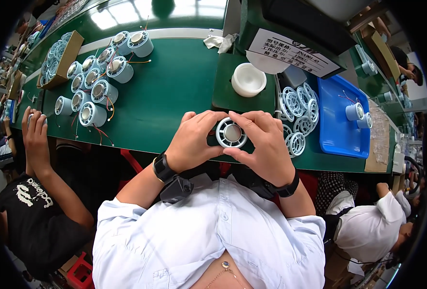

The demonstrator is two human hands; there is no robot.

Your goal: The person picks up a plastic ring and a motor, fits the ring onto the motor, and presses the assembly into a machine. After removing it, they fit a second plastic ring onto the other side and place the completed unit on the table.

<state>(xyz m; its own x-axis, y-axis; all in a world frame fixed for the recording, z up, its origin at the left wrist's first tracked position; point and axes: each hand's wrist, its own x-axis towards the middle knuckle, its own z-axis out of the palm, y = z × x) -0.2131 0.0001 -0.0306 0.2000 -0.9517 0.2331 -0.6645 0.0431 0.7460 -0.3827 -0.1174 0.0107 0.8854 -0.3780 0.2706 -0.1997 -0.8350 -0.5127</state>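
Note:
At the table's near edge, in front of my chest, I hold a light-blue round motor housing (232, 133) between both hands. Its top is a slotted ring around a silver metal disc, and it faces up. My left hand (190, 141) grips its left side, thumb below and index finger above. From the right, my right hand (267, 139) pinches it the same way. The fingers hide its sides. Just beyond, a white round cup-shaped holder (248, 80) sits on the green machine base (221, 98). Loose light-blue slotted rings (300, 108) lie in a pile right of my right hand.
Several light-blue housings with thin wires (93, 113) stand on the green table (170, 86) at left. Behind them is a cardboard box (71, 60) of rings. A blue tray (341, 142) holds two housings at right. A dark machine (295, 29) overhangs; co-workers sit both sides.

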